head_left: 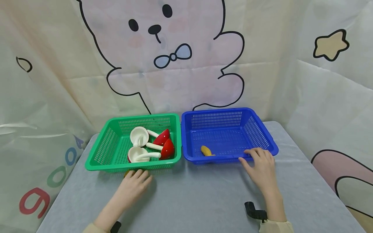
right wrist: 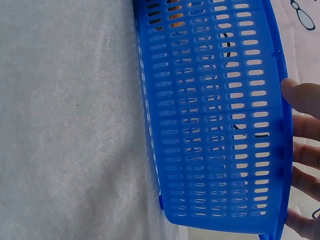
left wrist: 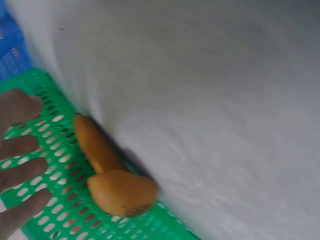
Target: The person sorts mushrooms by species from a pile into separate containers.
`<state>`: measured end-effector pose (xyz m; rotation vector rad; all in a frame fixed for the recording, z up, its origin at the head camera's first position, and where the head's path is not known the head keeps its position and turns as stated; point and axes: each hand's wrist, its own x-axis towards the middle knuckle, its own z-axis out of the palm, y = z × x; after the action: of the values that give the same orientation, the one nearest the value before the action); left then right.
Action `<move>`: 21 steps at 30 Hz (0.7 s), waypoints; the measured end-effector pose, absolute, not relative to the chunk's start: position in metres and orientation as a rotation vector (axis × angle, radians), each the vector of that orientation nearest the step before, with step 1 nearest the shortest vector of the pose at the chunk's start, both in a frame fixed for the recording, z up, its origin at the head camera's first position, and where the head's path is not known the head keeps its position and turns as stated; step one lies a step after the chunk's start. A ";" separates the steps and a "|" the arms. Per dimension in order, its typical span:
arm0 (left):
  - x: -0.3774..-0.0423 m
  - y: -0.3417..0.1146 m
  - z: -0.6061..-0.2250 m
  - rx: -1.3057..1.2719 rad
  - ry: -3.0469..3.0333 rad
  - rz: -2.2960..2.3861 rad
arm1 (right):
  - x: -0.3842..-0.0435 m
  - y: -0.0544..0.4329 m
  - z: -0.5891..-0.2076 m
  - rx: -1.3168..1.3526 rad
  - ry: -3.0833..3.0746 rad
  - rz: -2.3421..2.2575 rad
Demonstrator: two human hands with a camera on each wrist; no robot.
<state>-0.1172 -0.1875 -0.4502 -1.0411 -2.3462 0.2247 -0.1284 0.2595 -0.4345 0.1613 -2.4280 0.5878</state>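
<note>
My left hand point(head_left: 134, 185) hovers low at the front of the green basket point(head_left: 97, 160), its fingers spread and slightly bent. In the left wrist view, a brown toy mushroom point(left wrist: 120, 192) lies against that basket's outer wall, apart from the fingertips; in the head view the hand mostly covers it. My right hand point(head_left: 262, 168) rests its fingers on the front rim of the blue basket point(head_left: 233, 157), near its right corner. Inside the blue basket lies a yellow-brown piece point(head_left: 206, 150), partly hidden by the front wall.
Several red toy mushrooms point(head_left: 167, 149) with white stems lie in the green basket, some with their white undersides point(head_left: 139, 136) up. Both baskets stand side by side on a grey-covered table point(head_left: 198, 197). A printed cloth point(head_left: 262, 64) hangs behind.
</note>
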 end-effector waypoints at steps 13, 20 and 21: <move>-0.129 -0.205 -0.462 -1.100 -2.256 0.382 | -0.129 0.259 -0.432 0.161 -2.443 0.584; -0.132 -0.210 -0.466 -1.096 -2.262 0.384 | -0.129 0.259 -0.432 0.160 -2.441 0.587; -0.132 -0.211 -0.467 -1.095 -2.261 0.380 | -0.129 0.259 -0.432 0.160 -2.441 0.588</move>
<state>-0.1324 -0.2112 -0.4670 -1.0955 -2.2612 0.3805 -0.1293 0.2590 -0.4316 0.1598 -2.4408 0.5878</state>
